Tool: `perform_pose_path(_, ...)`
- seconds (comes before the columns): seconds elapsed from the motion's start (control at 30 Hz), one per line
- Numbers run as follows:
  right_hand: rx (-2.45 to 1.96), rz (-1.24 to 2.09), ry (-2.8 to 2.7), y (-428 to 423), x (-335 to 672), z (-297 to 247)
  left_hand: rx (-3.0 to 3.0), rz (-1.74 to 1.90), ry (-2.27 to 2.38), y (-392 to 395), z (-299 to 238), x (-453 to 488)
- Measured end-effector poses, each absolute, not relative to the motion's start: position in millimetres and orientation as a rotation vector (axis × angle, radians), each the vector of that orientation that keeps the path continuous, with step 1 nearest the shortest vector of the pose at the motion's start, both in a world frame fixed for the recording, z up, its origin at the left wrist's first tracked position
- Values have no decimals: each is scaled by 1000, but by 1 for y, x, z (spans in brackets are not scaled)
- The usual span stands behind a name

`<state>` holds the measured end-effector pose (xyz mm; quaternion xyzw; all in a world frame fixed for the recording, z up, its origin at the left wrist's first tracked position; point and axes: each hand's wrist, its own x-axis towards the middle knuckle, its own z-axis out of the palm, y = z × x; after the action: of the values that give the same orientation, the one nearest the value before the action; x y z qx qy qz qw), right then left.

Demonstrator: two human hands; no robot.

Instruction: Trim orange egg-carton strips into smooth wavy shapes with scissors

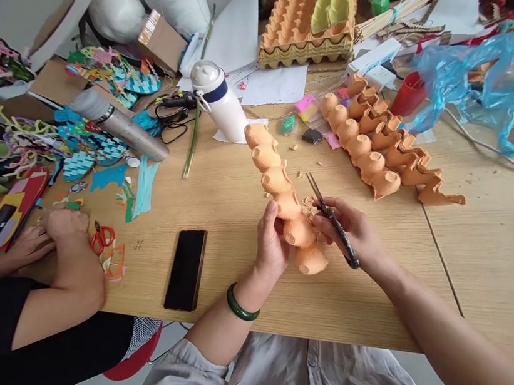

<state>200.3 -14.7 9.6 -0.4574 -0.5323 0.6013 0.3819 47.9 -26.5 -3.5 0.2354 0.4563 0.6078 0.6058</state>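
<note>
My left hand (274, 242) grips a strip of orange egg carton (276, 179), its row of cups bottom-up and slanting away over the table. The thumb presses on its side near the lower cups. In my right hand (351, 227) are black-handled scissors (329, 218). Their narrow blades point up and left, slightly parted, just right of the strip. Fingertips of that hand are close to the strip's edge; whether they touch it I cannot tell. Small carton scraps (309, 204) lie beyond the strip. More cut carton strips (362, 143) rest side by side at the right.
A phone (185, 269), a white bottle (224, 103) and a steel flask (121, 124) are to the left. Egg trays (302, 28) are stacked at the back. A blue plastic bag (499, 79) lies back right. Another person's hands (66, 224) work at left near red scissors (102, 238).
</note>
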Motion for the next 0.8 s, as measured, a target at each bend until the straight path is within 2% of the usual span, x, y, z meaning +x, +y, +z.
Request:
perform_pose_path(0.1, -1170, 1525, -1356, -13, 203, 15, 421, 1400, 925, -27, -4, 48)
perform_pose_path(0.5, -1333, 1172, -1799, -14, 227, 41, 349, 1452, 894, -21, 1, 49)
perform_pose_path(0.8, -1356, 891, -2184, -19, 231, 42, 509, 1492, 807, -26, 0, 52)
